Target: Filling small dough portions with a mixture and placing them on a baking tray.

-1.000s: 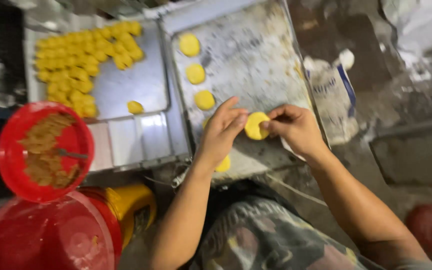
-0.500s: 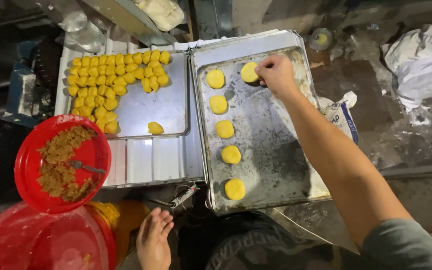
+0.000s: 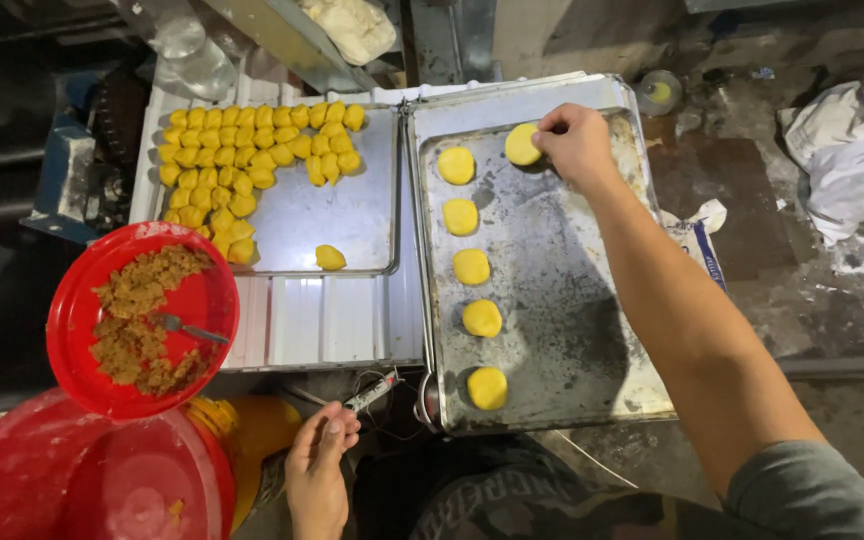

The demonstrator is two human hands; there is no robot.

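The right hand (image 3: 574, 143) pinches a flat yellow dough disc (image 3: 523, 144) against the far end of the baking tray (image 3: 572, 300), beside a column of five more discs (image 3: 471, 267). The left hand (image 3: 318, 462) hangs loosely curled and empty (below the tray's near-left corner). Left of the tray sit a smaller tray of dough pieces (image 3: 242, 160) and a red bowl of crumbly filling (image 3: 137, 318).

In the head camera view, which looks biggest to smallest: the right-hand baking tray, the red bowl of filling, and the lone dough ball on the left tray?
1. Right-hand baking tray
2. Red bowl
3. Lone dough ball
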